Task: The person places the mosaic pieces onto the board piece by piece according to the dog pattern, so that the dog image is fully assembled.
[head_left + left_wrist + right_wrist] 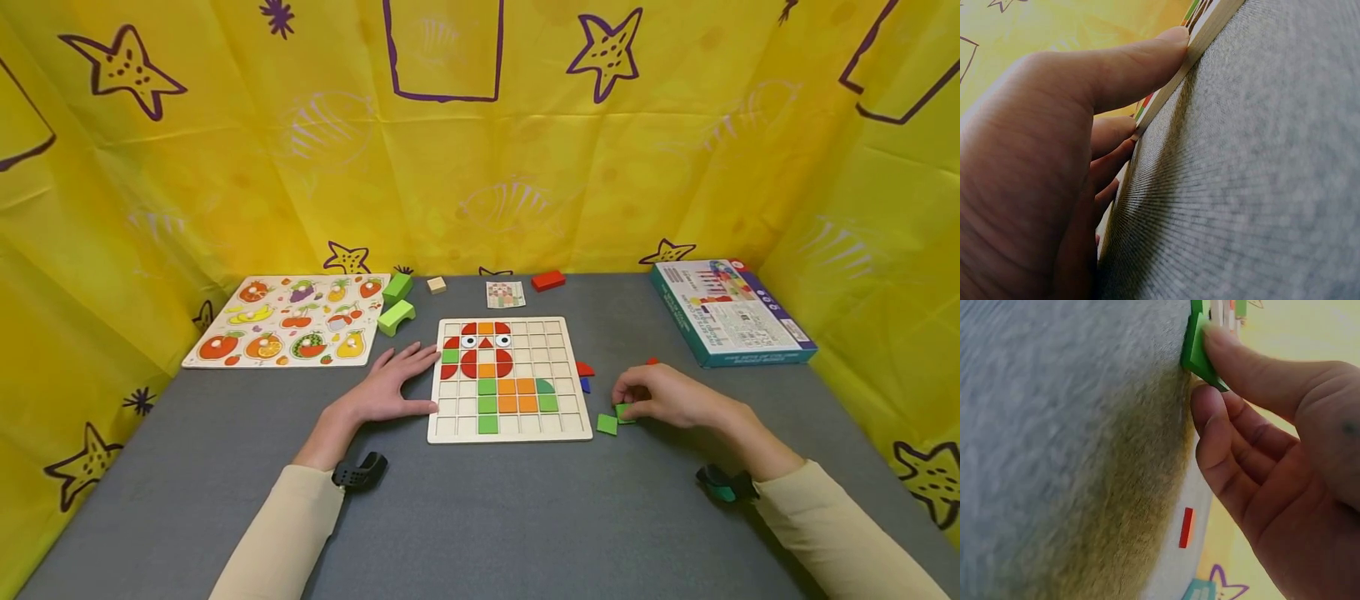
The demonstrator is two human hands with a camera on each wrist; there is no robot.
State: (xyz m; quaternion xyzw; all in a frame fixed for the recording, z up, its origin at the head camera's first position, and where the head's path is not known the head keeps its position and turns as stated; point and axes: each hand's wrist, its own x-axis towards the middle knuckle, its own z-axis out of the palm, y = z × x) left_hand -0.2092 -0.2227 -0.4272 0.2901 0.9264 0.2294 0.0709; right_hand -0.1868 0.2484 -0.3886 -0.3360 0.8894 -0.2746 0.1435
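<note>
My left hand has its fingers spread, touching the left edge of a wooden grid board. Red, green, orange and eye-printed tiles fill part of the grid, forming a figure. To the right of the board, my right hand pinches a green square tile between thumb and index finger, tilted at the table surface. A second green square tile lies flat just left of it. A red piece and a blue piece lie against the board's right edge.
Behind the board lie a small picture card, a red block and a beige block. Two green blocks sit beside a fruit puzzle board at left. A flat game box is at right.
</note>
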